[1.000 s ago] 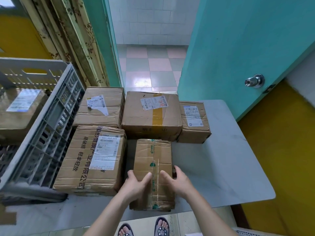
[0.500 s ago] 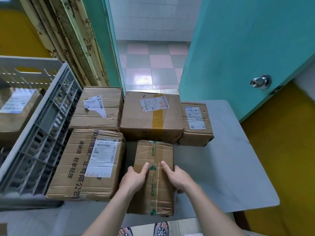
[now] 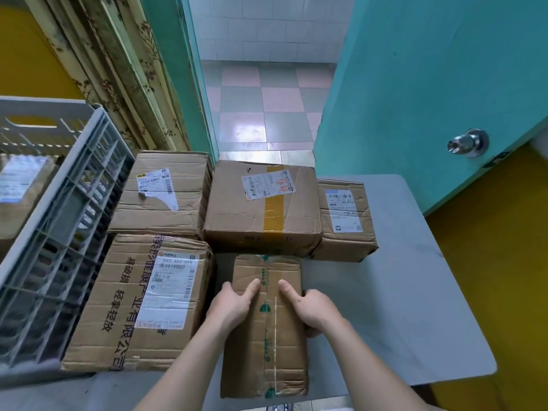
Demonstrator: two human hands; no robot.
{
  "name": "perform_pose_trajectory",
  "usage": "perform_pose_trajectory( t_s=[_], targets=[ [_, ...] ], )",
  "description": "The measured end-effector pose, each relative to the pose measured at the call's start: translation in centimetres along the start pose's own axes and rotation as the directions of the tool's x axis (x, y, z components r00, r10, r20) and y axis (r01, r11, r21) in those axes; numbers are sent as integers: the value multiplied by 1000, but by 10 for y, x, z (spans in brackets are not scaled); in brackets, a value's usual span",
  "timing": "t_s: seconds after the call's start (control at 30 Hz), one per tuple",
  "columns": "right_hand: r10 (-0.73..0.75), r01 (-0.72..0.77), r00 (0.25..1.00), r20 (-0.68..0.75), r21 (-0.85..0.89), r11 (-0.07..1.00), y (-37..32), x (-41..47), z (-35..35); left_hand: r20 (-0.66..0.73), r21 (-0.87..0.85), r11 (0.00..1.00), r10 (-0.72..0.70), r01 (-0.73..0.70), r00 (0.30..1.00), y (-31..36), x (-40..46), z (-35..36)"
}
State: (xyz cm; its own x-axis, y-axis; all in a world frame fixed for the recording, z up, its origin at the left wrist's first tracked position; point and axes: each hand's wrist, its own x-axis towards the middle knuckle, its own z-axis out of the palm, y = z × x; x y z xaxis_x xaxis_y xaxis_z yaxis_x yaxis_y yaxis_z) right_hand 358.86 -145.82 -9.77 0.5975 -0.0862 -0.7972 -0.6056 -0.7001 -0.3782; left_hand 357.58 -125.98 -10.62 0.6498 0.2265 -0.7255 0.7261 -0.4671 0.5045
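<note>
Left hand [image 3: 234,304] and right hand [image 3: 314,307] are gripping one narrow box [image 3: 267,354], four other boxes [image 3: 261,215] sitting on grey table [image 3: 400,307] by teal door [image 3: 430,84].

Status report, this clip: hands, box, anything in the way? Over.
Both grip: left hand and right hand on the narrow box, thumbs on top. It lies on the table. Directly ahead the taped box; big labelled box close on its left.

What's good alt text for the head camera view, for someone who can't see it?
A person's left hand and right hand grip the sides of a narrow taped cardboard box lying on a grey table, thumbs on top. Four labelled boxes sit behind and left of it, beside a grey plastic crate.
</note>
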Motion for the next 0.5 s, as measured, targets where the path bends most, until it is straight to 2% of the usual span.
perform_pose_trajectory(
  t_s=[0.1,0.23,0.33,0.5],
  targets=[
    [2,-2,1000,15,-17,1000,1,4,-2,-21,-12,999,38,-38,999,-2,3,0],
    [13,-9,998,53,-74,997,-9,8,-16,63,-45,999,7,-4,998,9,9,-5],
    [7,-7,1000,7,-29,1000,-22,17,-23,33,-23,1000,0,1,999,19,19,-7],
    [3,-2,1000,-23,44,999,-24,24,-18,16,-31,997,65,-65,998,21,26,-8]
  ],
)
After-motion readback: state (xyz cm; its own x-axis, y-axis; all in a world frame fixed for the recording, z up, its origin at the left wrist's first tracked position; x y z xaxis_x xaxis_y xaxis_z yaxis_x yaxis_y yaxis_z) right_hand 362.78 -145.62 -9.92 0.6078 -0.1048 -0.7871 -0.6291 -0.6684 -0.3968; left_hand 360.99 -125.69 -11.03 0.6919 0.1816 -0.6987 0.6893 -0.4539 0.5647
